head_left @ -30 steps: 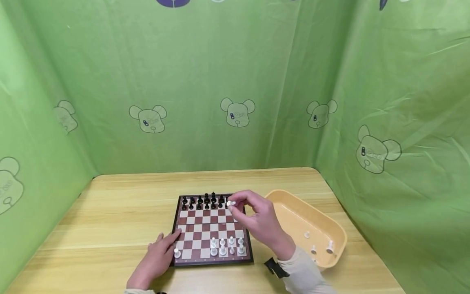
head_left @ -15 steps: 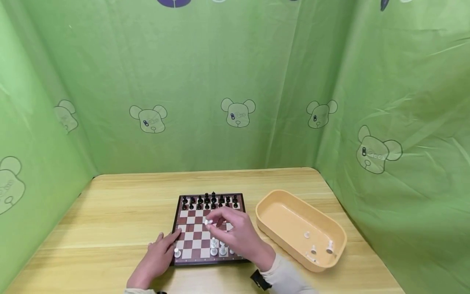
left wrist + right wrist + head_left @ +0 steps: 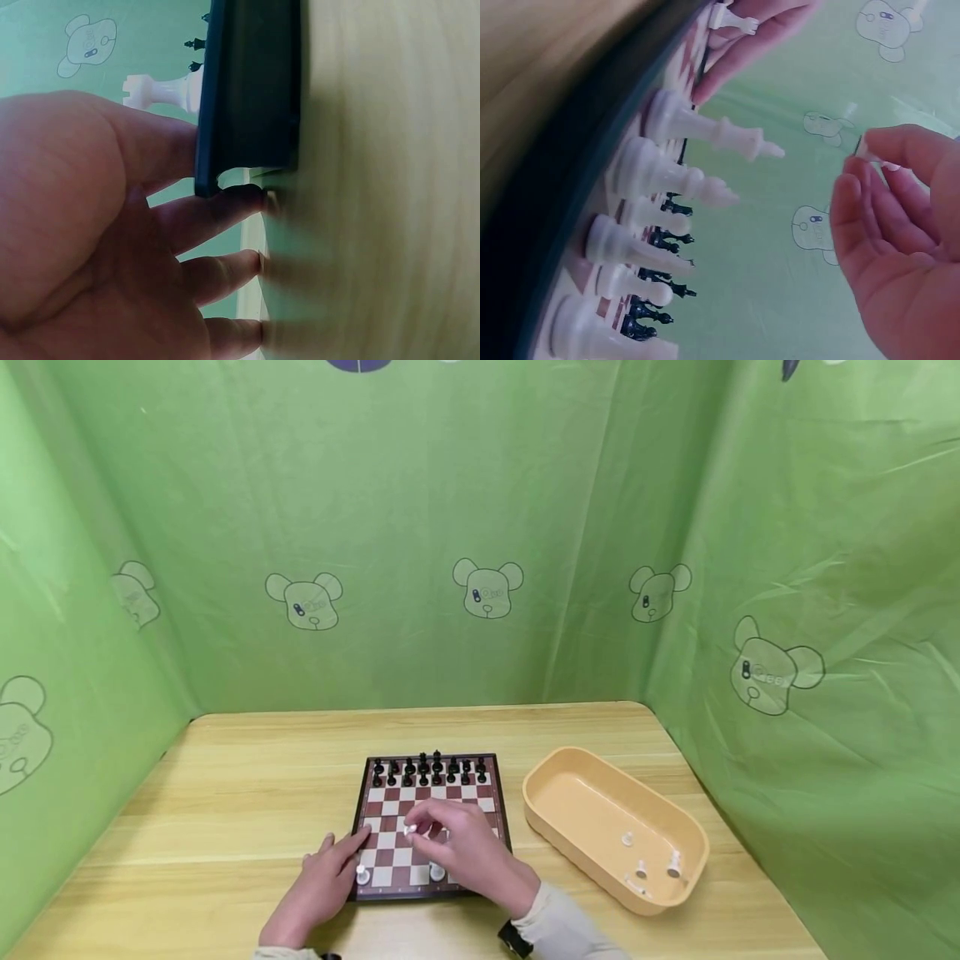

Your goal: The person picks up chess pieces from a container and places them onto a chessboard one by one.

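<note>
Head: right fingers (image 3: 432, 808) pinch one piece (image 3: 410, 830), tray (image 3: 581, 814) holds perhaps four.

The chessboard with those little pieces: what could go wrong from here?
The small white piece is pinched at the fingertips of the right hand, so it might slip and drop onto the chessboard. That hand hangs over the board near standing white pieces; lowering it could knock one over. The left hand touches the board's edge beside a white rook, so a nudge might shift the board or tip the rook.
</note>
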`<state>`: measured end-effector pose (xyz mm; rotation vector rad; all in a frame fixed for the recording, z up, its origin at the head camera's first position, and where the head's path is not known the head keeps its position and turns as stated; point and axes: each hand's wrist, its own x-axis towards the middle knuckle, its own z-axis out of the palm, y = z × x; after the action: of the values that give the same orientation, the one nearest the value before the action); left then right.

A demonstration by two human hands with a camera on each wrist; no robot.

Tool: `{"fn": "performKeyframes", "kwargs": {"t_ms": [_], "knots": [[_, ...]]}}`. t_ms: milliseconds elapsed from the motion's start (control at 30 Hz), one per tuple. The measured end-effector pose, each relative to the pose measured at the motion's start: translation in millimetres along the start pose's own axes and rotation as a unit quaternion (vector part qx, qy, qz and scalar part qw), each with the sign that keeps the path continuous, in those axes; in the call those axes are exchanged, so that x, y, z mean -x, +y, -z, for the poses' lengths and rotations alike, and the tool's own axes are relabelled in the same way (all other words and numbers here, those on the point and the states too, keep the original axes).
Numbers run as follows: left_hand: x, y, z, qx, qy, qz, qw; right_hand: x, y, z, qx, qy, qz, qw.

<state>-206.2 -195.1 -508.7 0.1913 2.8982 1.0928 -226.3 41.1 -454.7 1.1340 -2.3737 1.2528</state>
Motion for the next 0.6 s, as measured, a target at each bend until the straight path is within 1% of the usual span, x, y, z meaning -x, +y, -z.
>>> {"fn": "performKeyframes", "kwargs": {"t_ms": [67,167,333,467,533,600], "knots": [[0.0,0.4,0.1,0.0,-0.001,0.0,1.0,-0.2,0.8,-1.8,0.004,-0.018,-0.031,0.9993],[0.3,0.8,0.2,0.001,-0.001,-0.001,1.0,-0.6,2.4,-3.5,0.018,-0.037,-0.059,0.9974],[0.7,0.5,0.0,0.003,-0.002,0.001,1.0,-2.7,4.8,-4.1,0.043,-0.056,-0.078,0.9945],[0.8,-0.4,0.0,0.003,-0.002,0.003,1.0,-5.4,4.5,-4.9,0.054,-0.081,-0.107,0.9894],[1.0,-0.5,0.2,0.004,-0.001,0.003,1.0,-6.4,3.2,-5.9,0.077,-0.094,-0.118,0.9856],[1.1,-0.4,0.3,0.006,0.0,0.003,1.0,-7.5,1.8,-7.3,0.108,-0.102,-0.12,0.9816]]}}
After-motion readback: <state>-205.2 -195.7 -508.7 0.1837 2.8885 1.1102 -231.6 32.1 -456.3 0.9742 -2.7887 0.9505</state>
